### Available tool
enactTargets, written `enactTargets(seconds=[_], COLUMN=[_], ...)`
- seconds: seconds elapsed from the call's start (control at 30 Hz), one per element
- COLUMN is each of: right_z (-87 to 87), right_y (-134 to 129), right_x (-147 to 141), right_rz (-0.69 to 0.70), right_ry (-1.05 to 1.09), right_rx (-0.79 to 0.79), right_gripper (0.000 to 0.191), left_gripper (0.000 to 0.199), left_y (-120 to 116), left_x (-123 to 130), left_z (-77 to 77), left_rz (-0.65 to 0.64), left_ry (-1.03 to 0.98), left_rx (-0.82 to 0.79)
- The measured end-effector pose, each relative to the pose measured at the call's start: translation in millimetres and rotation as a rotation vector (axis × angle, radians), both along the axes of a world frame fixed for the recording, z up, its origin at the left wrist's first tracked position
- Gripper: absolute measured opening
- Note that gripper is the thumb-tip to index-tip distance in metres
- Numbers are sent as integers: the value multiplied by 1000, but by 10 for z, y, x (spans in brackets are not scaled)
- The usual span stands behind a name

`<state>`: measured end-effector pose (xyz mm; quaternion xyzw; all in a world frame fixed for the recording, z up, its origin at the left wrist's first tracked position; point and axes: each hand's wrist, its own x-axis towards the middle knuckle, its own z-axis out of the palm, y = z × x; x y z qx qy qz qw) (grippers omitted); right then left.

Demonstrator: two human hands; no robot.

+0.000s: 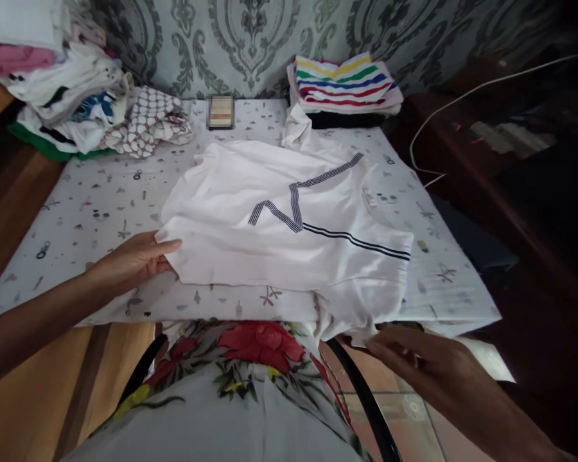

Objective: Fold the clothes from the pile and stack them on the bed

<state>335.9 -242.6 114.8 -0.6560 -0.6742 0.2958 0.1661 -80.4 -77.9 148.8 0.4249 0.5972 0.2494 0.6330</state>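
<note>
A white T-shirt (231, 250) with dark striped bands lies spread sideways across the patterned cloth on the table, its neckline toward the right. My left hand (142, 256) pinches the shirt's lower hem corner at the left, thumb on top and fingers beneath. At the table's front edge, my right hand (414, 359) is closed on the end of the near sleeve (351, 308), which droops over the edge. Some of the right fingers are hidden in shadow. The far sleeve lies crumpled toward the back.
A heap of unfolded clothes (77, 102) fills the back left. Folded clothes with a striped one on top (341, 83) are stacked at the back right. A small blurred box (221, 112) stands near the wall. A white cable (424, 128) hangs at the right.
</note>
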Motion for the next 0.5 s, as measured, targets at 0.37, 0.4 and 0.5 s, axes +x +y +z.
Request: enactTargets(seconds=[0.37,0.4,0.5], right_z=[-145,-136,-78], right_y=[499,518,621], right_x=[-550,-557,-687], right_rz=[232,229,248], right_ry=[-187,-197,-183], right_rx=[445,447,500], right_gripper=[30,28,22], left_gripper=[37,37,34], left_y=[-2,26,87], left_x=[82,106,165], left_z=[-35,-28,-17], left_rz=[-89,-78,-47], left_ry=[129,124,126], left_rx=[49,36,-17])
